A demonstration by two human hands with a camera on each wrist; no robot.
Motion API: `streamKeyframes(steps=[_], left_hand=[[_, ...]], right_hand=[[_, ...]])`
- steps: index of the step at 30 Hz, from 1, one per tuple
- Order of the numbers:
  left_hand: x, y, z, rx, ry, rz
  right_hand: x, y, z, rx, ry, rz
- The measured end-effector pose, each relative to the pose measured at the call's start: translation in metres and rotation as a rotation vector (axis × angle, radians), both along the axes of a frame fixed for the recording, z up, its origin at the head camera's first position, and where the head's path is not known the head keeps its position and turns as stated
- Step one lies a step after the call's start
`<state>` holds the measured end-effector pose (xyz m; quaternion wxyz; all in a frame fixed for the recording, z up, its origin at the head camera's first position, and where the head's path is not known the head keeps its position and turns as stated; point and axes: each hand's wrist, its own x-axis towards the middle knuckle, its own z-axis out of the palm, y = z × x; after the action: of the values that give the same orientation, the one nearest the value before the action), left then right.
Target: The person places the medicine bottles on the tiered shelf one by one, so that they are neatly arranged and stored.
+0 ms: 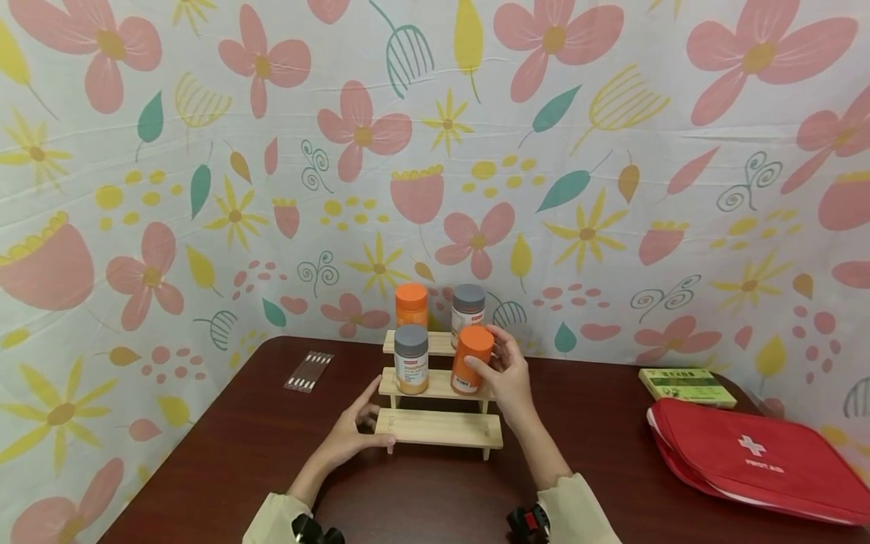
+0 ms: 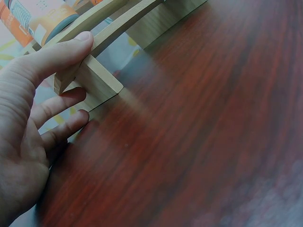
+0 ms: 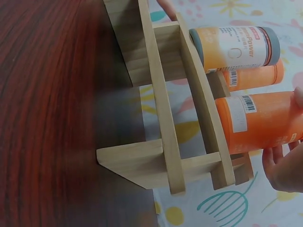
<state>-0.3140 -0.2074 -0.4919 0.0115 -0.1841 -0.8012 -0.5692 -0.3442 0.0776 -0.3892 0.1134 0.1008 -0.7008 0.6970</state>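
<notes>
A three-step wooden rack (image 1: 438,428) stands on the table. My left hand (image 1: 350,432) grips its left end; in the left wrist view the thumb (image 2: 71,49) lies on the lowest step's edge and the fingers are beneath. With thumb and fingers, my right hand (image 1: 508,378) holds an orange bottle (image 1: 470,363), slightly tilted, at the middle step's right end. In the right wrist view the orange bottle's base (image 3: 227,124) is right at the step's edge. Beside it is a grey-lidded bottle (image 1: 411,361). Another orange bottle (image 1: 411,306) and a grey-lidded bottle (image 1: 467,308) occupy the top step.
To the right lie a red first aid pouch (image 1: 761,457) and, behind it, a green and yellow box (image 1: 686,387). A clear packet of white-tipped sticks (image 1: 309,371) is at the table's back left. Flowered cloth (image 1: 435,151) hangs behind the table.
</notes>
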Motion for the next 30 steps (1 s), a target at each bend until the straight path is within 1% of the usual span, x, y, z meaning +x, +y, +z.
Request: streamKeyframes(steps=[5,13,17,20,24,27,30], left_hand=[[0.0006,0.0002,-0.0001,0.000,0.004,0.005],[0.0005,0.0008,-0.0001,0.005,0.004,-0.008],[0.0006,0.0017,-0.0008,0.007,0.000,-0.014],[0.0004,0.0027,-0.0014,0.011,0.003,-0.021],[0.0004,0.0033,-0.0010,0.015,0.013,-0.023],[0.0004,0.0039,-0.0002,0.017,0.016,-0.022],[0.0005,0.0039,0.0003,0.021,0.012,-0.017]], right_hand=[[-0.0018,-0.0005,-0.0039,0.025,0.003,0.011],[-0.0025,-0.0002,-0.0078,0.045,-0.007,-0.021],[-0.0007,0.0009,-0.0086,0.047,-0.007,-0.022],[0.0007,0.0021,-0.0092,0.033,0.000,-0.025],[0.0018,0.0020,-0.0089,-0.007,0.036,-0.035],[0.0029,0.0014,-0.0071,-0.037,0.064,-0.052],[0.0032,0.0017,-0.0042,-0.072,0.068,-0.071]])
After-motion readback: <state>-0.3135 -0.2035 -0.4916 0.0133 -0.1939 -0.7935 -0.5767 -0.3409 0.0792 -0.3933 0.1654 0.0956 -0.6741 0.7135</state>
